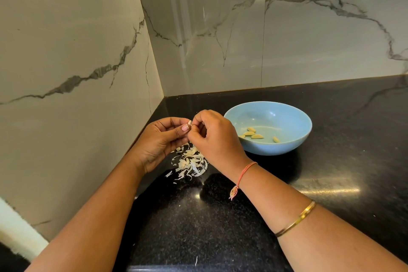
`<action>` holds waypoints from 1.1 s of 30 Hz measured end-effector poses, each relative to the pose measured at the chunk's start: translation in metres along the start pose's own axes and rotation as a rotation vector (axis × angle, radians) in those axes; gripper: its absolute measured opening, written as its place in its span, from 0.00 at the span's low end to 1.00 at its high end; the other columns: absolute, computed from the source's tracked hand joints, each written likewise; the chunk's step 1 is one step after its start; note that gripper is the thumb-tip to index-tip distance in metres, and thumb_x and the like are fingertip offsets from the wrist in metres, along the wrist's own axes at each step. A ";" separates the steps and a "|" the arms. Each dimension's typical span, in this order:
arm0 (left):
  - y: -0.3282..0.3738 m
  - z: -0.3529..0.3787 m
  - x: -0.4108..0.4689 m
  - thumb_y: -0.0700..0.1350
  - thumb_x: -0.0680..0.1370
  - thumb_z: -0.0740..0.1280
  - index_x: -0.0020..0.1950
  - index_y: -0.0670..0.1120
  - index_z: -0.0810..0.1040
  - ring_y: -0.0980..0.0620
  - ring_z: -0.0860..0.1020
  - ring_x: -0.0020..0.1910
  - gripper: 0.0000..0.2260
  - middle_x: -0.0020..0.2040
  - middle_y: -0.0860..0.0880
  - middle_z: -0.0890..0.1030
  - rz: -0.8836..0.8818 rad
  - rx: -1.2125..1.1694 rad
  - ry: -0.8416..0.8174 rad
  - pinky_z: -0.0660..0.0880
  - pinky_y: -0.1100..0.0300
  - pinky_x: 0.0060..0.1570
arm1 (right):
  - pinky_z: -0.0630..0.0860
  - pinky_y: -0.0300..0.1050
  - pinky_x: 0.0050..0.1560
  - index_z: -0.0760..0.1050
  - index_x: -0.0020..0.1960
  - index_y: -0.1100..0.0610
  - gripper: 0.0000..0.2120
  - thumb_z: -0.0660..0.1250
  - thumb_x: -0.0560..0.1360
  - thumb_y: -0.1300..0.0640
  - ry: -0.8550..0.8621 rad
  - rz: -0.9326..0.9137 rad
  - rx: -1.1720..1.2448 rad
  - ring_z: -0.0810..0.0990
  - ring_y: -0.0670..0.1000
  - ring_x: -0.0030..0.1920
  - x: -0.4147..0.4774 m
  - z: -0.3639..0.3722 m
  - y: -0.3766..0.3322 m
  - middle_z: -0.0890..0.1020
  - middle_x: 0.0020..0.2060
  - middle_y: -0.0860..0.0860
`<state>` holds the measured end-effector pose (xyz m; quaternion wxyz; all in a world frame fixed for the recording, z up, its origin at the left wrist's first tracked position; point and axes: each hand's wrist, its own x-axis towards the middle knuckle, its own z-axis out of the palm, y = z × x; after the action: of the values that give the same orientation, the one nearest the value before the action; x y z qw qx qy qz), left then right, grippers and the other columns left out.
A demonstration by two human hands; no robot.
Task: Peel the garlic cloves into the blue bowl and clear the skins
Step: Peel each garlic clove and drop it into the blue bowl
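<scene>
Both forearms enter from 6 o'clock, the right one wearing a gold bangle (298, 219) and a thread bracelet (245, 172), and meet near the centre of the black countertop (331, 161). The left hand (161, 139), palm turned up with its fingers curled, pinches a garlic clove (189, 122) between thumb and fingertips. Only a pale tip of the clove shows. The right hand (212, 137), fingers also curled, nips that same tip with thumb and forefinger, apparently to tear off a strip of skin.

The hands work directly above the pile of skins (192, 163), probably so that the peelings fall in one heap that is easy to sweep up. One stray skin (196, 260) lies apart at 6 o'clock. The blue bowl (276, 148) stands at 3 o'clock of the hands, just beside the right wrist, so a finished clove can likely be dropped in with little reach. Five peeled cloves (257, 136) lie in its bottom. No unpeeled stock is visible, and the skins have not yet been cleared.
</scene>
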<state>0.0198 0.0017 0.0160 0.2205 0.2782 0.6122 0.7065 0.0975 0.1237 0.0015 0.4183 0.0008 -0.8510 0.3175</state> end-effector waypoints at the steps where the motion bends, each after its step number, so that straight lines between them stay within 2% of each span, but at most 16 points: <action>1: 0.000 0.000 0.000 0.39 0.68 0.68 0.48 0.41 0.80 0.54 0.82 0.40 0.10 0.40 0.47 0.84 0.003 -0.009 0.009 0.80 0.64 0.42 | 0.66 0.31 0.32 0.74 0.40 0.59 0.05 0.65 0.74 0.59 -0.012 -0.004 -0.001 0.71 0.45 0.34 -0.001 0.001 -0.001 0.74 0.35 0.49; 4: 0.001 0.000 0.000 0.40 0.68 0.67 0.50 0.40 0.80 0.54 0.83 0.39 0.12 0.40 0.47 0.84 0.003 -0.041 0.039 0.80 0.64 0.41 | 0.65 0.31 0.32 0.74 0.39 0.58 0.05 0.66 0.73 0.59 -0.027 0.005 0.008 0.71 0.45 0.34 -0.002 0.001 -0.003 0.75 0.34 0.49; 9: 0.002 -0.001 0.001 0.45 0.59 0.73 0.40 0.46 0.86 0.56 0.82 0.36 0.11 0.37 0.48 0.84 -0.007 -0.119 0.055 0.80 0.65 0.38 | 0.68 0.35 0.32 0.74 0.38 0.59 0.05 0.66 0.72 0.59 -0.068 0.052 0.032 0.72 0.47 0.34 -0.002 -0.002 -0.003 0.75 0.33 0.50; 15: 0.002 -0.004 0.004 0.46 0.57 0.74 0.40 0.46 0.86 0.57 0.82 0.36 0.13 0.38 0.48 0.84 0.022 -0.192 0.100 0.78 0.66 0.36 | 0.66 0.35 0.32 0.74 0.37 0.60 0.07 0.65 0.72 0.59 -0.095 0.081 0.046 0.72 0.47 0.34 -0.003 -0.001 -0.002 0.76 0.32 0.51; 19: 0.001 -0.003 0.003 0.43 0.62 0.72 0.42 0.45 0.84 0.56 0.82 0.37 0.10 0.38 0.47 0.84 0.013 -0.156 0.077 0.79 0.66 0.37 | 0.66 0.35 0.31 0.74 0.38 0.60 0.10 0.65 0.75 0.56 -0.043 0.095 0.025 0.72 0.46 0.32 -0.001 -0.002 0.000 0.75 0.32 0.50; 22: 0.001 -0.001 0.003 0.40 0.67 0.67 0.48 0.42 0.80 0.56 0.82 0.36 0.10 0.37 0.47 0.84 0.003 -0.095 0.061 0.80 0.65 0.40 | 0.73 0.40 0.37 0.74 0.43 0.60 0.02 0.66 0.74 0.62 -0.047 0.060 0.017 0.74 0.49 0.37 0.000 -0.002 0.001 0.76 0.39 0.51; 24: 0.001 -0.001 0.002 0.39 0.70 0.66 0.50 0.41 0.79 0.56 0.82 0.37 0.10 0.37 0.47 0.84 -0.003 -0.069 0.048 0.80 0.65 0.39 | 0.74 0.40 0.39 0.75 0.46 0.60 0.03 0.65 0.74 0.65 -0.048 0.050 0.017 0.75 0.48 0.39 0.000 -0.002 0.001 0.76 0.41 0.51; 26: 0.000 0.000 0.002 0.37 0.73 0.65 0.50 0.41 0.78 0.55 0.83 0.36 0.07 0.37 0.46 0.84 -0.010 -0.066 0.038 0.80 0.64 0.39 | 0.74 0.40 0.38 0.76 0.47 0.60 0.03 0.64 0.74 0.64 -0.031 0.060 0.036 0.76 0.48 0.38 0.000 -0.001 0.002 0.78 0.40 0.51; 29: 0.000 0.000 0.002 0.38 0.71 0.66 0.49 0.41 0.78 0.55 0.82 0.37 0.08 0.38 0.46 0.84 -0.004 -0.067 0.024 0.80 0.64 0.39 | 0.74 0.38 0.36 0.78 0.46 0.60 0.05 0.63 0.76 0.60 0.001 0.104 0.095 0.77 0.47 0.36 0.000 0.000 0.002 0.80 0.36 0.51; 33: -0.001 0.000 0.001 0.39 0.68 0.67 0.49 0.41 0.78 0.55 0.82 0.37 0.11 0.38 0.47 0.84 0.010 -0.040 -0.016 0.80 0.64 0.41 | 0.74 0.31 0.37 0.79 0.45 0.60 0.06 0.65 0.76 0.59 0.026 0.167 0.182 0.77 0.44 0.37 0.001 0.001 0.002 0.81 0.36 0.50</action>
<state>0.0189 0.0030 0.0150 0.2274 0.2823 0.5948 0.7175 0.0959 0.1255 0.0004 0.3995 -0.0360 -0.8103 0.4272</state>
